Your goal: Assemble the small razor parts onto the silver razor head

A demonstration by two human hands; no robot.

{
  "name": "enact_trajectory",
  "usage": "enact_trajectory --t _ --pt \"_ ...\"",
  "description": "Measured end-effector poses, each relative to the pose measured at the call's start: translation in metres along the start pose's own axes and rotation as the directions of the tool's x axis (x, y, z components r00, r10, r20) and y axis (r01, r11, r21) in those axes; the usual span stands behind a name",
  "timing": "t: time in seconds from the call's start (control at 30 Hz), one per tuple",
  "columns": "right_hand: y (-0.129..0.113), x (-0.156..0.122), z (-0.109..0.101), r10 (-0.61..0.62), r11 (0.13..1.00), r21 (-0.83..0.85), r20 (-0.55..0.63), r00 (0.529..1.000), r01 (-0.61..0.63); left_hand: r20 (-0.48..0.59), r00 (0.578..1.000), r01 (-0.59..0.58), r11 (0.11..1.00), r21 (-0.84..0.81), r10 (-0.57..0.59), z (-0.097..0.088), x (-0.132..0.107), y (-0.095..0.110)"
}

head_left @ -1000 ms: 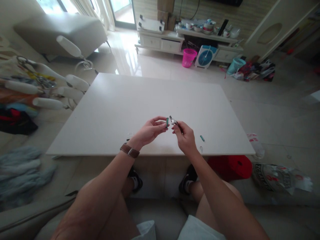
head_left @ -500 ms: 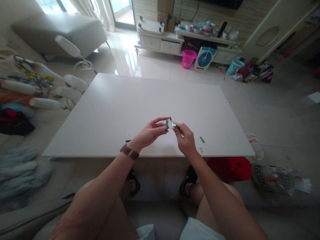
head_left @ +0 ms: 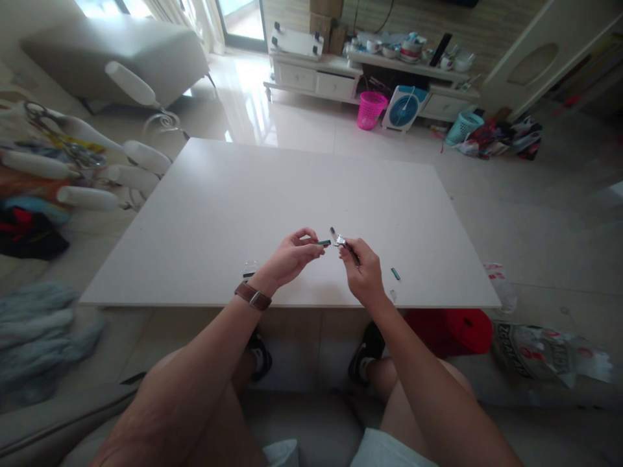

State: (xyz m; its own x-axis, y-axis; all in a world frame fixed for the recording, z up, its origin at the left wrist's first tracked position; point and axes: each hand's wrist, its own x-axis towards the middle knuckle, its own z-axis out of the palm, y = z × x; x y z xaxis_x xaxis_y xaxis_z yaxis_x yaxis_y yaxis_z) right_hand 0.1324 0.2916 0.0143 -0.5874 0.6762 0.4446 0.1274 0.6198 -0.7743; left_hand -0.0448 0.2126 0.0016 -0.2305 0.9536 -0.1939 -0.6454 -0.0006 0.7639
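My left hand [head_left: 293, 254] pinches a small green and black razor blade cartridge [head_left: 323, 243] between thumb and fingertips. My right hand [head_left: 361, 264] is closed around a razor handle [head_left: 342, 241] with a silver head and a dark grip. The cartridge's end lies close beside the silver head; whether they touch I cannot tell. A second green cartridge [head_left: 395, 274] rests on the white table [head_left: 272, 185], right of my right hand. Near it is a small clear piece [head_left: 393, 295]. Beside my left wrist sits a clear plastic case [head_left: 250, 268] with a dark strip.
The table's front edge runs just below my wrists. A red roll [head_left: 467, 331] and a printed plastic bag [head_left: 545, 350] are on the floor at the right. Beyond the table stand a pink basket [head_left: 371, 110], a blue fan [head_left: 403, 107] and a low cabinet [head_left: 296, 78].
My left fingers have turned the cartridge from upright to nearly level, its end toward the razor handle. The razor handle has tilted slightly in my right hand, showing more of its grip.
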Motion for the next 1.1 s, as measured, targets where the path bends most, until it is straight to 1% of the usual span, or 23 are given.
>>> enact_trajectory --t 0.2,0.53,0.77,0.93,1.1 --pt "-0.0044 -0.0042 -0.0040 0.000 0.999 -0.040 0.007 1.000 0.000 -0.018 0.999 0.042 0.999 0.005 -0.042 0.0015 -0.0015 -0.0053" --pt "-0.0037 -0.0020 -0.0025 0.003 0.999 -0.054 0.005 1.000 -0.002 -0.043 0.995 0.085 0.995 -0.047 -0.087 0.0035 -0.0026 -0.0039" --pt "-0.0042 -0.0002 -0.0021 0.008 0.999 -0.052 0.004 1.000 -0.008 -0.080 0.993 0.082 0.994 -0.079 -0.088 0.0020 -0.0011 -0.0044" --pt "-0.0054 -0.0008 -0.0031 0.024 0.998 -0.057 0.012 1.000 -0.023 -0.093 0.994 0.048 0.996 -0.071 -0.055 0.0008 0.0009 -0.0067" --pt "-0.0057 -0.0010 -0.0033 0.040 0.997 -0.060 0.017 0.999 -0.039 -0.072 0.996 0.041 0.998 -0.045 -0.045 0.0002 0.0011 -0.0063"
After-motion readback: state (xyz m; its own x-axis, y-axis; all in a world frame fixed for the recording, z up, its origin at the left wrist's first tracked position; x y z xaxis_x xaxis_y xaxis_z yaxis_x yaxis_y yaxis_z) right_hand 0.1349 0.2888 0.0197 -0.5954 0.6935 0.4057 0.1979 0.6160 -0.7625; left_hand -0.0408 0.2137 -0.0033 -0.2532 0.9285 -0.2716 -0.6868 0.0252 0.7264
